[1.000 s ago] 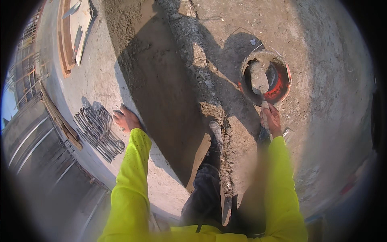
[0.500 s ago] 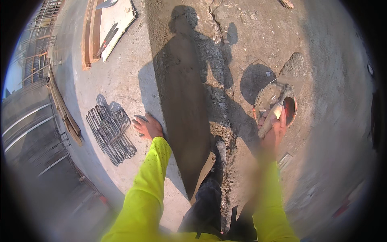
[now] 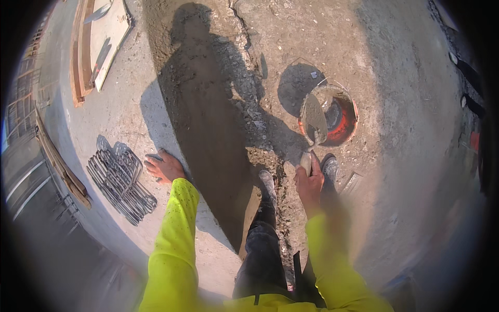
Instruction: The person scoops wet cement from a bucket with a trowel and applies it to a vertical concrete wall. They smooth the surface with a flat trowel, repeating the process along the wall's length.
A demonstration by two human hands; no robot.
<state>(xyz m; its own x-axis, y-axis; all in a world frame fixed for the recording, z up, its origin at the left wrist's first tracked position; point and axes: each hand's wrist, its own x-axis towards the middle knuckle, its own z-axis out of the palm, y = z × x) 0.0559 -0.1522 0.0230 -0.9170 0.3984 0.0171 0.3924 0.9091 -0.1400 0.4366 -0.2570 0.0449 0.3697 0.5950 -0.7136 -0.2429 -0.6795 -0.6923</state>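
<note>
— Right hand (image 3: 310, 183)?
— Fist wrapped round the trowel (image 3: 314, 125) handle, its mortar-loaded blade tilted over the orange bucket's (image 3: 349, 120) near rim.
— And the left hand (image 3: 165, 167)?
— Far left of that bucket, fingers spread flat on the concrete slab (image 3: 130, 119), gripping nothing, just beside bent wire ties (image 3: 120, 179).

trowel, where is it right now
In the head view the trowel is right of centre, held by the right hand, its mortar-covered blade over the rim of the orange bucket.
</note>
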